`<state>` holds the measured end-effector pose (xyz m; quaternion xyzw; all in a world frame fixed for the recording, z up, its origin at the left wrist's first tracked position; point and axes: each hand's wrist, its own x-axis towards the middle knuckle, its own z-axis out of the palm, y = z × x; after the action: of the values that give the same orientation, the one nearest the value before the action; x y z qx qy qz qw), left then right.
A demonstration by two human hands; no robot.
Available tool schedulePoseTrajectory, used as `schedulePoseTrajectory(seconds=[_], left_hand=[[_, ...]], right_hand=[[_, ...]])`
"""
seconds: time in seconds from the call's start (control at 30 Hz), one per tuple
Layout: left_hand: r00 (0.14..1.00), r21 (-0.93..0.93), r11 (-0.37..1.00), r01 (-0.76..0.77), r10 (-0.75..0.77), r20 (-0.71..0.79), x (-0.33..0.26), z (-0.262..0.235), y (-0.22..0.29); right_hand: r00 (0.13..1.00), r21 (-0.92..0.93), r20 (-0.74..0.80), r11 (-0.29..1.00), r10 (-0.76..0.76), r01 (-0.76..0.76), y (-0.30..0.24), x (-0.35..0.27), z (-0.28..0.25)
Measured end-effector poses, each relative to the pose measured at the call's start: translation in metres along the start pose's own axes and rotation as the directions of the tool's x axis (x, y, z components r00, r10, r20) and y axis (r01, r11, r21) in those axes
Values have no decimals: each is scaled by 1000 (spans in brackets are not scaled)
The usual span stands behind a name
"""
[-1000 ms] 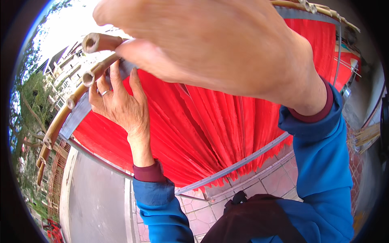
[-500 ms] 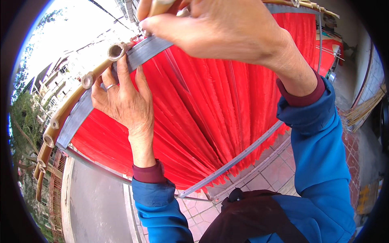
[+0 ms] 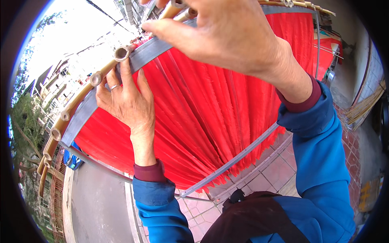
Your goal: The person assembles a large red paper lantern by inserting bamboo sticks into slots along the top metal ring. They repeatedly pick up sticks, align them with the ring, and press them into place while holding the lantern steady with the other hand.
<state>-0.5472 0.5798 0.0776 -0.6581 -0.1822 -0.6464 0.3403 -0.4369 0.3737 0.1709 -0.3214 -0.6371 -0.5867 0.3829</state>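
Note:
Bamboo poles point(image 3: 73, 107) lie in a row along the grey metal rail point(image 3: 83, 113) of a rack, their hollow ends facing me. Long red cloth point(image 3: 202, 109) hangs in tight folds below the rail. With its fingers stretched upward, my left hand point(image 3: 129, 103) touches the underside of one pole end point(image 3: 122, 53); a ring is on one finger. Over the rail at the upper middle, my right hand point(image 3: 231, 36) has its thumb held out, apart from the fingers. Two more pole ends point(image 3: 187, 14) show beside that hand. Its fingertips are partly cut off by the picture's top edge.
A lower metal bar point(image 3: 231, 160) crosses in front of the cloth. Tiled pavement point(image 3: 271, 178) lies below, with a grey road point(image 3: 97, 198) on the left. Thin sticks point(image 3: 366, 105) lean at the right wall. Trees and buildings stand beyond the poles.
My right hand has loosened around a pole, its thumb now straighter and farther from the fingers. My left hand stays at the same pole end. Something blue has appeared by the road.

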Motion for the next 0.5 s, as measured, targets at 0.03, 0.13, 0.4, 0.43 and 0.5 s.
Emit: schedulePoseTrajectory(seconds=[0.03,0.13,0.4,0.43,0.5], left_hand=[[1000,-13,1000,-4,4,9,-1,0,-1],[998,-76,996,-48,50,27,-4,-3,-8],[991,-352,935,-35,-13,-132,-13,-22,-47],[987,-332,943,-24,-31,-159,-14,-23,-52],[983,-295,955,39,-90,-161,-16,-22,-60]], right_hand=[[993,-145,-53,985,-107,98,-2,3,7],[956,-189,-144,956,-254,225,-15,8,26],[985,-146,55,975,-163,169,-30,17,30],[981,-231,125,958,-145,171,-33,15,27],[972,-317,202,931,-122,183,-35,16,25]])
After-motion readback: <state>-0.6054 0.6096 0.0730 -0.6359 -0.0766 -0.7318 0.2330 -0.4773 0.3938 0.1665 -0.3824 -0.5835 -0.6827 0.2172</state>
